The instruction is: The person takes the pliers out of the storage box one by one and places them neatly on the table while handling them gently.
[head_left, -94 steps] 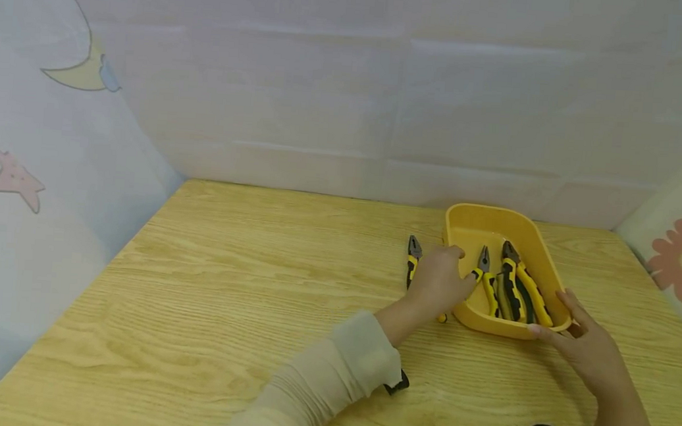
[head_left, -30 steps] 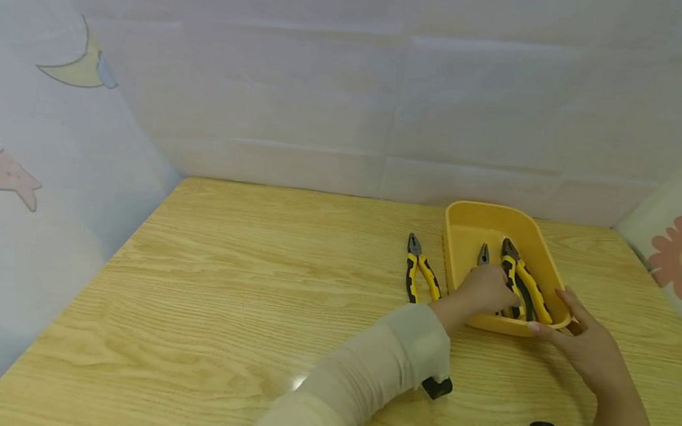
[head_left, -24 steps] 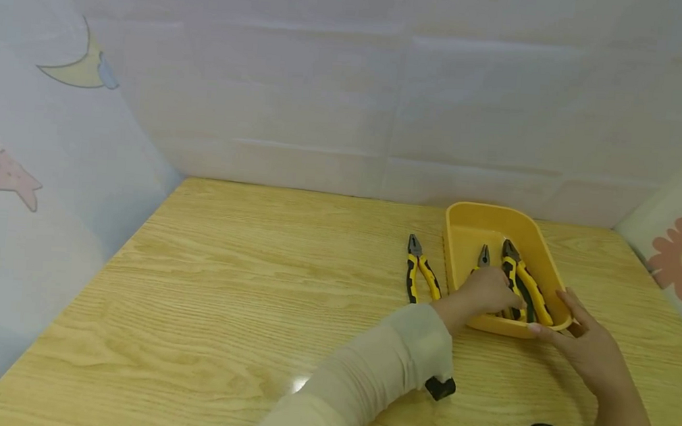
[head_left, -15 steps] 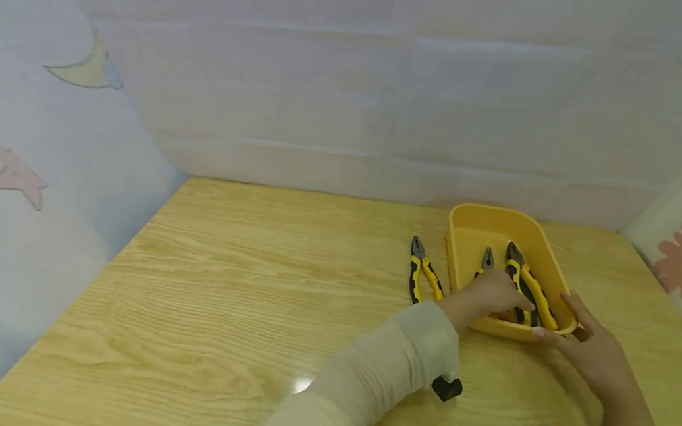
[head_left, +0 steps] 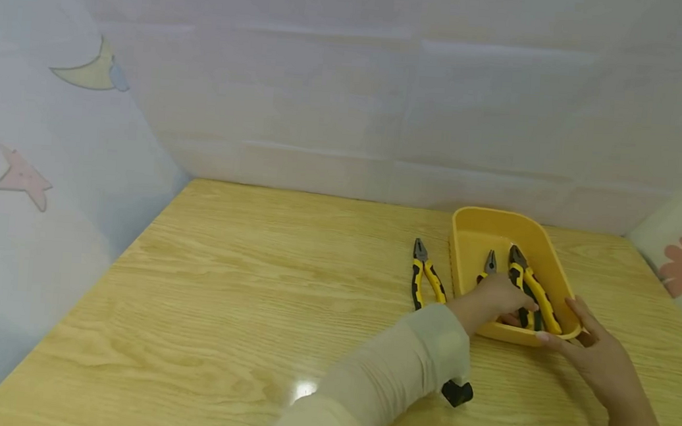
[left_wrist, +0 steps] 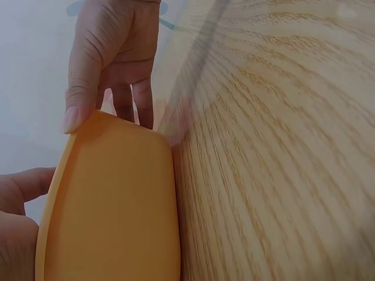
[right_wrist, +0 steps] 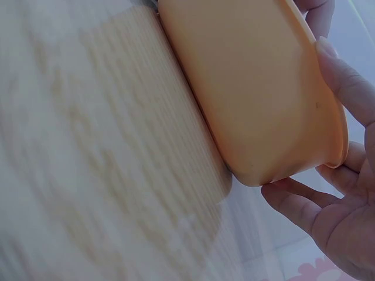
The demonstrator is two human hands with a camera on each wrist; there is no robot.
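Note:
A yellow plastic bin (head_left: 495, 218) stands at the table's right side with several yellow-and-black pliers in it. My left hand (head_left: 497, 296) reaches over the bin's near left wall, down onto the handles of the pliers (head_left: 516, 257) at the right. Below that hand, long-nose pliers (head_left: 491, 262) are partly covered. The bin wall and the hand itself hide where the left fingertips press. My right hand (head_left: 598, 360) grips the bin's near right corner. In the right wrist view its thumb (right_wrist: 345, 82) lies on the rim while the other fingers support the outside from beneath.
One more pair of pliers (head_left: 420, 261) lies on the wooden table (head_left: 253, 286), just left of the bin, handles spread and partly behind the left sleeve (head_left: 389, 368). A pale wall covering (head_left: 349, 95) closes off the back edge. Black wrist-camera parts (head_left: 457, 393) hang near both wrists.
My left hand has gone from the bin's left rim, beside the pliers on the table, into the bin over the handles. My right hand has kept its hold. The view has shifted slightly.

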